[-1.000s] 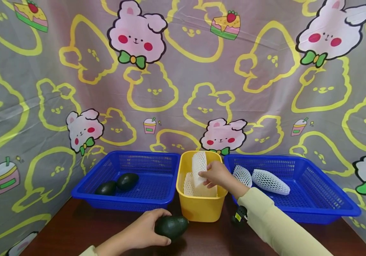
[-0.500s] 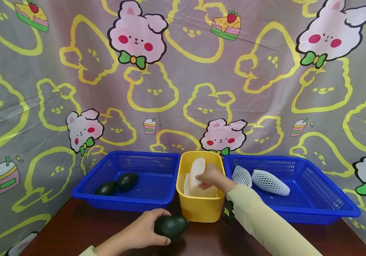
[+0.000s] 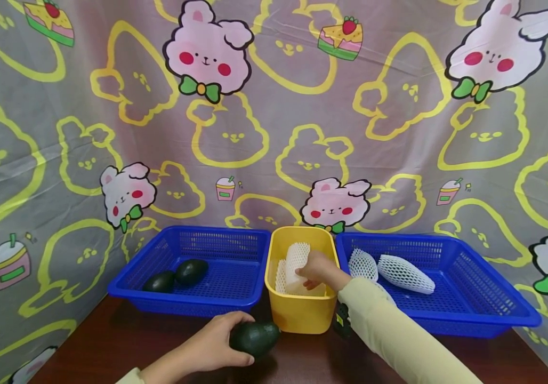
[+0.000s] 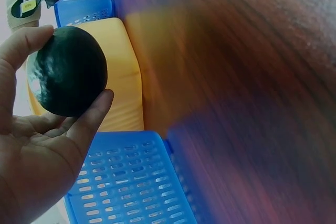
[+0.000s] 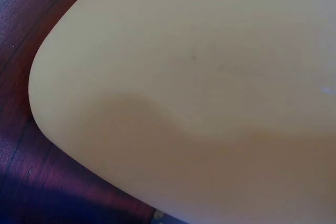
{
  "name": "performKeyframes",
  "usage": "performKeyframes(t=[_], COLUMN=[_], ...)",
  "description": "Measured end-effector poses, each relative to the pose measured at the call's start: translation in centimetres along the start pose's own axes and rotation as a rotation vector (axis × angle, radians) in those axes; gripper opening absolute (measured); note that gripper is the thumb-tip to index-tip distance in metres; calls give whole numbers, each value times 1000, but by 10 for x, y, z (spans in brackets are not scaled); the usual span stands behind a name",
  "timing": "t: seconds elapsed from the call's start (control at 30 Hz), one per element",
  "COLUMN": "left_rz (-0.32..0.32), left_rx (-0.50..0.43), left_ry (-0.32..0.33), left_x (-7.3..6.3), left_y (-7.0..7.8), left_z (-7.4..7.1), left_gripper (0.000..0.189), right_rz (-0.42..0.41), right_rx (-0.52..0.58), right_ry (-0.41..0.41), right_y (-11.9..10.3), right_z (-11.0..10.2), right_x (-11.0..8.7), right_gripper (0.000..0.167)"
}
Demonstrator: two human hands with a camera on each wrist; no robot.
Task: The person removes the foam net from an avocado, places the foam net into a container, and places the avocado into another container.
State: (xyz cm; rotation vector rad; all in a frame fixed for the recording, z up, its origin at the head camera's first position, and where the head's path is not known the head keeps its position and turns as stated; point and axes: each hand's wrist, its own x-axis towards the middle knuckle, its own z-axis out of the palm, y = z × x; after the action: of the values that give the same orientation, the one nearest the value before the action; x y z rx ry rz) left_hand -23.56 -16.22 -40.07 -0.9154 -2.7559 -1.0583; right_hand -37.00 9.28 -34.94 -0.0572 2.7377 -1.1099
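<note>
My left hand [image 3: 211, 344] grips a dark green avocado [image 3: 256, 339] over the front of the table. The left wrist view shows its thumb and fingers around the avocado. In the yellow bin [image 3: 301, 314], my right hand [image 3: 319, 269] holds a white foam net sleeve [image 3: 297, 261], thumb and fingers at its right side. More foam netting [image 3: 281, 277] stands in the bin beside it. The right wrist view is filled by the bin's yellow wall [image 5: 184, 77], with that hand out of sight.
Two more avocados [image 3: 191, 272] lie in the left blue basket [image 3: 183, 306]. The right blue basket [image 3: 485, 324] contains several net-wrapped fruits [image 3: 405, 273], one partly hidden behind my right sleeve. Behind everything hangs a printed curtain [image 3: 274, 106].
My right hand has lowered the foam net sleeve deeper into the yellow bin, its forearm shifting slightly left. The left hand keeps the avocado nearly in place.
</note>
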Motion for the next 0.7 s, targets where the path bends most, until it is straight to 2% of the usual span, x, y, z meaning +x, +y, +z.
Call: performKeyframes(t=[0.17, 0.33, 0.57, 0.7], left_rz=[7, 19, 18, 3], left_rx=[7, 11, 17, 7], left_ry=[4, 5, -13, -26], left_x=[1, 1, 3, 4], left_y=[0, 1, 5, 8], left_z=[-1, -4, -13, -21], left_gripper=[57, 57, 58, 60], right_rz=[-27, -93, -177, -220], right_rx=[-181, -329, -414, -411], right_ry=[8, 43, 75, 97], right_y=[-3, -7, -12, -16], right_z=[-1, -1, -10, -15], right_x=[-5, -11, -17, -24], right_gripper=[28, 25, 24, 33])
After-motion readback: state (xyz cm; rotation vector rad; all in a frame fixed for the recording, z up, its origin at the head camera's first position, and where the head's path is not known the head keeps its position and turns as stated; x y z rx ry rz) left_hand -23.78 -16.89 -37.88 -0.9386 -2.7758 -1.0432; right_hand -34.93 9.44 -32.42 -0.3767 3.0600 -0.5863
